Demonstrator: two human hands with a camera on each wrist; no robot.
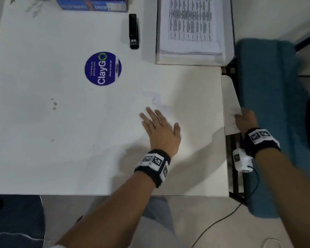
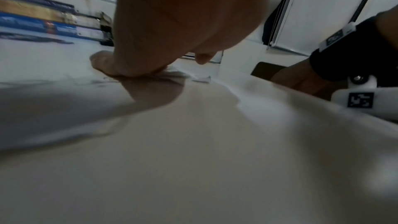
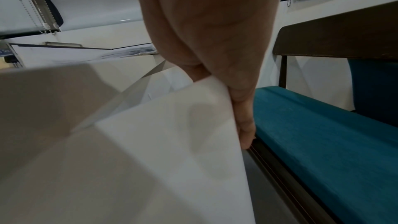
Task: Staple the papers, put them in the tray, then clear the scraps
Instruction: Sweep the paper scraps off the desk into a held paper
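scraps (image 1: pixel 157 100) faint and blurry under flat left hand (image 1: pixel 159 129) on table (image 1: pixel 61 140), right hand (image 1: pixel 246 119) pinching blank sheet (image 1: pixel 231 102) off the edge, stapler (image 1: pixel 133 31) beside paper tray (image 1: pixel 193 59), blue bench (image 1: pixel 268 86) alongside

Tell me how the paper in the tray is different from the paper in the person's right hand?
The paper in the tray is covered in printed lines; the sheet in the right hand looks blank. The tray paper is a thick stack lying flat; the held sheet hangs off the table edge, gripped by the right hand. Both are white.
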